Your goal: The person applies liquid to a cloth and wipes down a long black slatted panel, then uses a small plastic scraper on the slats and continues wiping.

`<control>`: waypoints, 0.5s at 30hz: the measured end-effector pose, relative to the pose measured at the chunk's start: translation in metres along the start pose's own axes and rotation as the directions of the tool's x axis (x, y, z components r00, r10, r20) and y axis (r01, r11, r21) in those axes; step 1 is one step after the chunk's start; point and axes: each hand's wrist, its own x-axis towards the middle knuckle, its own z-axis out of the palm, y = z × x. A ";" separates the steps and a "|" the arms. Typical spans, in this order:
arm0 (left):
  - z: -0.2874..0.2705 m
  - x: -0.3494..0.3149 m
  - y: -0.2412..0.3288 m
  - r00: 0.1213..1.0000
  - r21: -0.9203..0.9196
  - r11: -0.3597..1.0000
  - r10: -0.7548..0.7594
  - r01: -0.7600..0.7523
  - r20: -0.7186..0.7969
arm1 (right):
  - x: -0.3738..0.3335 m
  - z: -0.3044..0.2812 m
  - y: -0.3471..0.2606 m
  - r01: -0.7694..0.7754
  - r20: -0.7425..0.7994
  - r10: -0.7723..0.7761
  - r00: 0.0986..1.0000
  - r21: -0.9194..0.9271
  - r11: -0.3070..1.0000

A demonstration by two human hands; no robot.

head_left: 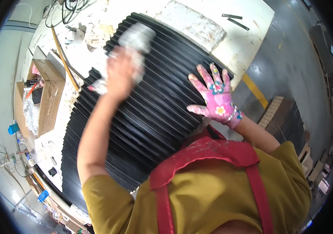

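A large black pleated sheet (154,101), like a bellows cover, lies across the table in front of me, its ridges running in parallel lines. My left hand (120,74), bare and smeared by motion, presses a crumpled white cloth (137,37) on the far left part of the pleats. The cloth bunches around and beyond the fingers. On the right side of the sheet rests my right hand (215,97), in a pink flowered glove, its fingers spread flat near the edge and holding nothing.
A white worktable (248,43) bears the sheet, with two dark strips (235,21) at its far right. A pale slab (192,25) lies beyond the pleats. Left stand an open cardboard box (49,97) and a yellow-brown strip (63,58). Stacked material (283,117) stands on the floor right.
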 end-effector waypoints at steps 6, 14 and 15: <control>-0.045 0.044 -0.034 0.898 -0.352 0.890 -0.381 0.291 -0.219 | 0.001 -0.001 0.005 -0.036 0.045 0.036 0.998 0.011 0.999; -0.059 -0.034 0.179 0.981 -0.663 0.729 0.188 -0.172 -0.047 | -0.016 -0.011 0.029 0.125 0.069 -0.142 0.987 0.208 0.970; -0.058 -0.029 0.167 0.996 -0.749 0.661 0.085 -0.058 -0.003 | -0.017 -0.028 0.029 0.008 0.126 -0.058 0.990 0.371 0.929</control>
